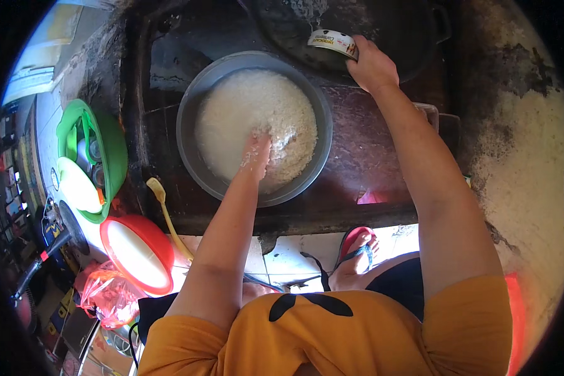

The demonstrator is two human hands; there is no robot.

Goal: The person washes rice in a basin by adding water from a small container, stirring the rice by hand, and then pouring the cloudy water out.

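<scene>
A wide grey basin holds white rice grains under cloudy, milky water. My left hand is sunk into the rice near the middle. Its fingers are hidden there, and wet grains cling to the wrist. Beyond the basin, to the right, my right hand grips a small white tin can that bears writing and lies tilted on its side. It hangs over a large dark wok. Something whitish, perhaps water, shows just past the can's mouth; I cannot tell exactly what.
The basin stands on a dark, worn counter. To the left are a green tub with kitchenware, a wooden spoon, a red-and-white basin and a red plastic bag. A stained wall rises on the right.
</scene>
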